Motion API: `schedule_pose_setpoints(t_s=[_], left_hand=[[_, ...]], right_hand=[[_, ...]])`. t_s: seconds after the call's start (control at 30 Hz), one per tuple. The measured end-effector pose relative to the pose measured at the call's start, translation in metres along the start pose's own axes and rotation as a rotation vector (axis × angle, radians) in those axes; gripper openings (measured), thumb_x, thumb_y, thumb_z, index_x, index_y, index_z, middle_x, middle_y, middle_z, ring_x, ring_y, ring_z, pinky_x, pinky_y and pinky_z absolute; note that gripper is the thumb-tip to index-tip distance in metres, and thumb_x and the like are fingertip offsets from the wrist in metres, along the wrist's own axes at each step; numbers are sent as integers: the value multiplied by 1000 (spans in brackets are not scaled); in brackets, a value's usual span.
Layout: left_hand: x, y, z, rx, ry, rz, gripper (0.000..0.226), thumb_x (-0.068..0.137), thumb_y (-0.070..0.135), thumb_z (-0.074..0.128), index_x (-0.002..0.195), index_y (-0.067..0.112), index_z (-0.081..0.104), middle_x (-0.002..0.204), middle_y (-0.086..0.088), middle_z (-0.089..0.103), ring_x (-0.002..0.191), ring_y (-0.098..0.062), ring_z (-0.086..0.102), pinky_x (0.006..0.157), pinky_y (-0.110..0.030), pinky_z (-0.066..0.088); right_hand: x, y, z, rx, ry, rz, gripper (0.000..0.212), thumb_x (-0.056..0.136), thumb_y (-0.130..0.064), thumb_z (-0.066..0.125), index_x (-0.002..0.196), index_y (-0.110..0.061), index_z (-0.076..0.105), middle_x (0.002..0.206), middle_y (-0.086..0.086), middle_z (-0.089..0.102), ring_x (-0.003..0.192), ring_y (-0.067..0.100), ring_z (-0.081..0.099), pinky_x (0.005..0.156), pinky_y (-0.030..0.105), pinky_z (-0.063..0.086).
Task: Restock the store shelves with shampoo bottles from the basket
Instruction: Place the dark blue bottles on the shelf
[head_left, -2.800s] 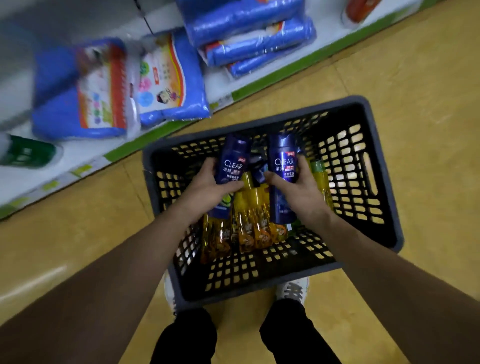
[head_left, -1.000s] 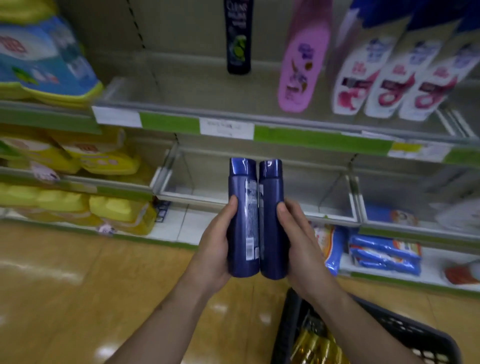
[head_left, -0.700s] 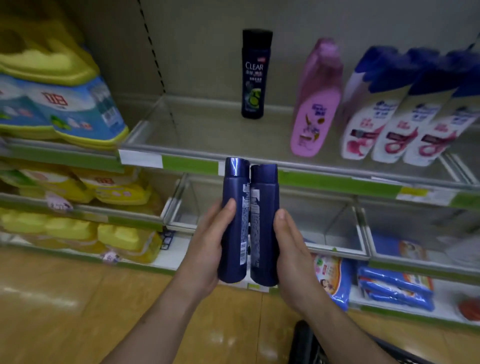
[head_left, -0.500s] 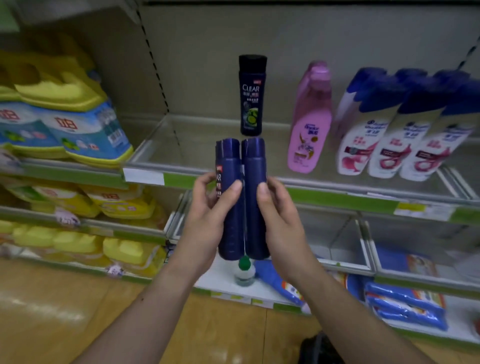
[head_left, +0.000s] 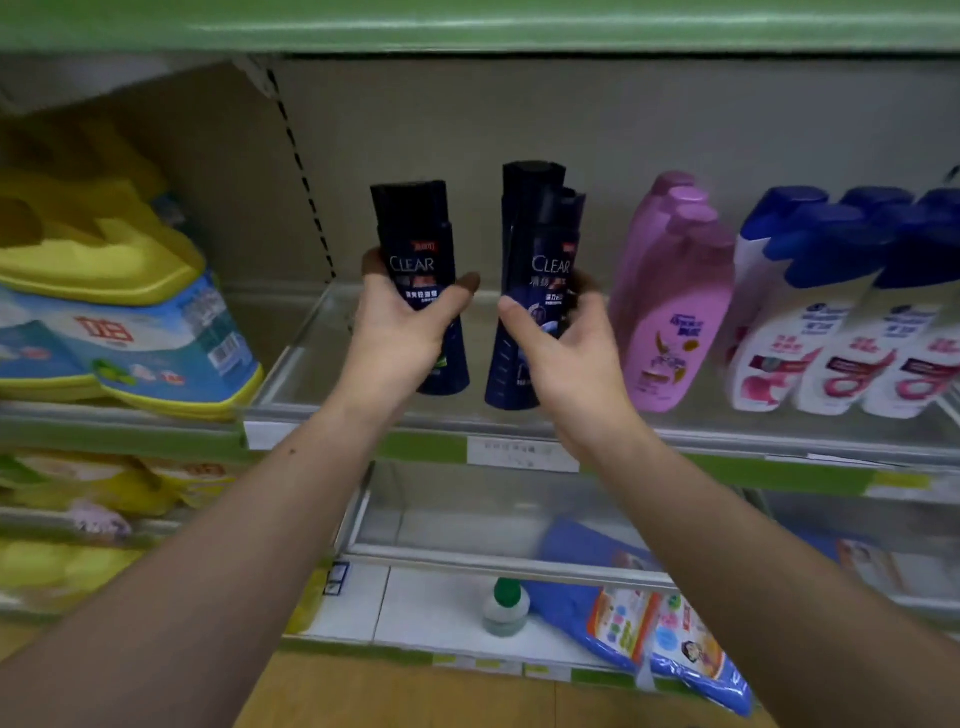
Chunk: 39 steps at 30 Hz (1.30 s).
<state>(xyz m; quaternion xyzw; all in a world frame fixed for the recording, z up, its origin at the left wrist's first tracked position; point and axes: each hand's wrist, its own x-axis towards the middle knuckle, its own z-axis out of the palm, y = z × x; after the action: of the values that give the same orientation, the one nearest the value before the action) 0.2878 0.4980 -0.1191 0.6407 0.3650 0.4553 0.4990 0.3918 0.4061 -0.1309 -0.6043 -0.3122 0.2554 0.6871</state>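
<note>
Left hand (head_left: 400, 332) grips a Clear shampoo bottle (head_left: 415, 234) at the shelf (head_left: 519, 431). Right hand (head_left: 566, 353) grips a second Clear bottle (head_left: 545, 244) alongside.

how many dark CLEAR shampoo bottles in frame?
3. First bottle in the left hand; second bottle in the right hand; third bottle on the shelf, mostly hidden behind the second. Others may be hidden.

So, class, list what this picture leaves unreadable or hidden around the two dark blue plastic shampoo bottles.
Black-capped dark bottle: label hidden, head view, by the dark blue shampoo bottle in the right hand.
White paper price tag: print blurred, head view.
Basket: outside the frame.
</note>
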Motion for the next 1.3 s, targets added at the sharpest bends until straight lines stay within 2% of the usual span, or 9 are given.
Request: schedule_pose_setpoints(t_s=[0.1,0.2,0.37,0.47,0.53,0.67,0.73,0.9,1.3], left_hand=[[28,-7,6,3,-27,19,51,86,26,77,121,18,41,98,12,64,90,-4,64,82,-28,53],[48,-19,11,15,-84,38,46,89,23,73,117,18,37,104,6,62,98,-15,62,96,-46,52],[70,-33,20,42,-160,65,44,92,23,69,121,17,37,117,-4,62,108,-18,63,101,-48,50],[75,-36,21,67,-203,75,49,91,26,69,125,15,37,120,-4,64,108,-15,64,98,-46,53],[77,-37,20,93,-231,73,53,91,25,70,130,14,36,124,-4,63,111,-15,64,99,-43,53],[72,-43,14,197,-302,48,60,89,5,70,137,11,34,129,-1,59,118,-14,58,104,-33,45],[68,-49,9,281,-301,25,62,86,4,73,138,11,40,125,2,60,115,-13,58,96,-24,43],[69,-58,7,429,-243,44,56,83,14,78,134,14,54,126,0,66,113,-16,61,88,-22,40],[79,-63,23,379,-243,28,56,85,12,76,136,11,53,127,-4,67,115,-20,62,99,-31,47]], right_hand=[[15,-5,10,-136,82,-93,50,85,-23,77,123,-19,45,103,-6,68,96,11,67,92,40,55],[29,-4,14,-258,121,-131,51,84,-23,78,121,-22,44,93,-17,64,86,7,65,80,32,55],[47,8,15,-313,167,-160,51,85,-20,76,123,-21,43,88,-26,58,75,-15,55,59,3,41],[51,17,18,-332,180,-178,52,84,-17,77,120,-26,42,92,-26,59,84,1,63,75,20,51],[52,22,19,-351,175,-198,52,82,-20,78,119,-28,42,103,-15,64,95,12,66,83,33,54],[52,24,21,-396,224,-239,57,77,-24,80,123,-24,46,119,4,59,107,19,62,91,42,53],[51,27,22,-433,239,-227,58,74,-24,80,120,-25,45,117,3,59,107,22,62,91,45,53],[47,40,20,-495,236,-90,53,76,-24,81,108,-25,38,111,4,64,100,25,66,85,48,56],[49,40,14,-520,280,-105,49,78,-25,80,111,-18,44,107,2,65,96,25,67,82,48,55]])
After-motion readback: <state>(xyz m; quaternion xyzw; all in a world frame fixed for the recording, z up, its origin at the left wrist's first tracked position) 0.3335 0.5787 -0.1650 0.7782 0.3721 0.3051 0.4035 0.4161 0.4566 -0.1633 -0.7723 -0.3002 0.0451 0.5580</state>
